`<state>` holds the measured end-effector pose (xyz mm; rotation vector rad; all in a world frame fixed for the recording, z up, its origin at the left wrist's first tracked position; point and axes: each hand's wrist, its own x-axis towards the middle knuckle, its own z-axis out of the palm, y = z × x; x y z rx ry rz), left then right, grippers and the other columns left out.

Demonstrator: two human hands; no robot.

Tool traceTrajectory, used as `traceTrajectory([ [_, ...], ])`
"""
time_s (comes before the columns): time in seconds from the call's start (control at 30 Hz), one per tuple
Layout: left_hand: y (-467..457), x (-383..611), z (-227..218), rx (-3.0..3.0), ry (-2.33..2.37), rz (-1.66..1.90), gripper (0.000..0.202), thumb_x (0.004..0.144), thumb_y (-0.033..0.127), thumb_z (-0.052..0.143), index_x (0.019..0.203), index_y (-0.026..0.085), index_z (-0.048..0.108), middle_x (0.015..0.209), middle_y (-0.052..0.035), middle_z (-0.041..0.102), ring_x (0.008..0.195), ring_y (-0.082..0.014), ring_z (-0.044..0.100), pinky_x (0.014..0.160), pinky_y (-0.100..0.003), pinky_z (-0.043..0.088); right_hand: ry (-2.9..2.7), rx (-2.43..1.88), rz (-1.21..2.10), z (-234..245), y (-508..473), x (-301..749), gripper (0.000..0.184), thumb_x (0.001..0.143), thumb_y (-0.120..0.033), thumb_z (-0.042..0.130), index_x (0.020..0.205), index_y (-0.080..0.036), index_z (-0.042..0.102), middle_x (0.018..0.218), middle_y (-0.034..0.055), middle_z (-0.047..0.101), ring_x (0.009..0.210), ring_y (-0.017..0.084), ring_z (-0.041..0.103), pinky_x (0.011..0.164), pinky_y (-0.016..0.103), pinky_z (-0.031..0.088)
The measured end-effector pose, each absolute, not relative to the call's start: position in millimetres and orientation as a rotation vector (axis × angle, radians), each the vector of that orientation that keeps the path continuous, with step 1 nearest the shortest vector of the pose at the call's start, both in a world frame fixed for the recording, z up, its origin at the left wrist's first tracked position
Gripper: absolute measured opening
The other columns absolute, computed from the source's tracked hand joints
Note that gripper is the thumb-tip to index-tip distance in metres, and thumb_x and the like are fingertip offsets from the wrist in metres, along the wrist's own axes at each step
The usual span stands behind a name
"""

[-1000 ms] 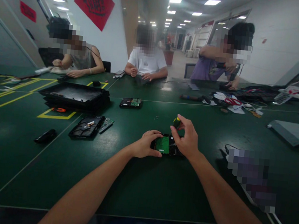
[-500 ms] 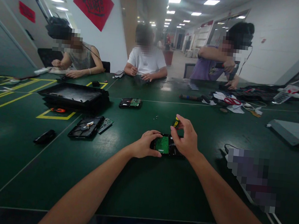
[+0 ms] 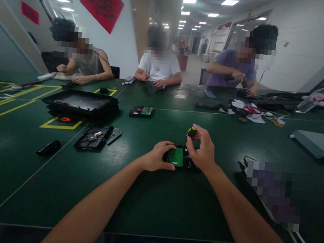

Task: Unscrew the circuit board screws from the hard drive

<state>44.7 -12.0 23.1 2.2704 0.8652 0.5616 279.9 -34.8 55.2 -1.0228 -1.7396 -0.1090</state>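
Note:
A black hard drive (image 3: 179, 157) with a green circuit board facing up lies on the green table (image 3: 149, 196) in front of me. My left hand (image 3: 157, 157) grips its left end, fingers curled round the edge. My right hand (image 3: 203, 150) is closed on a screwdriver (image 3: 191, 132) with a yellow and black handle, held upright over the drive's right part. The screwdriver's tip is hidden behind my fingers.
A stack of black trays (image 3: 80, 104), an opened drive (image 3: 93, 137) and another drive (image 3: 141, 111) lie to the left and ahead. Tiny screws (image 3: 169, 128) sit beyond my hands. Three people work at the far side. Scissors (image 3: 251, 110) and cables lie right.
My right fingers have shifted slightly on the screwdriver handle, which stays over the drive. The person at the far right has lowered their arms to the table.

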Motion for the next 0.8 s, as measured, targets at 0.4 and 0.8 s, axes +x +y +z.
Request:
traceTrajectory([
  [0.4, -11.1, 43.9, 22.2, 2.28, 0.866, 0.554, 0.086, 0.071, 0.053, 0.088, 0.145, 0.026, 0.053, 0.151, -0.014, 0.047, 0.142, -0.0383, 0.042, 0.12, -0.057, 0.034, -1.716, -1.025, -0.126, 52.0, -32.5, 280.6, 0.053, 0.095, -0.026, 0.065, 0.144, -0.029, 0.046, 0.124, 0.0095, 0.061, 0.088, 0.021, 0.067, 0.079, 0.043, 0.063],
  [0.8, -12.7, 44.6, 25.4, 2.262, 0.864, 0.563, 0.084, 0.071, 0.052, 0.088, 0.144, 0.026, 0.055, 0.152, -0.014, 0.047, 0.142, -0.0389, 0.043, 0.12, -0.058, 0.034, -1.722, -1.02, -0.116, 51.8, -33.1, 279.7, 0.054, 0.094, -0.026, 0.066, 0.144, -0.03, 0.045, 0.124, 0.0098, 0.062, 0.089, 0.022, 0.068, 0.078, 0.044, 0.063],
])
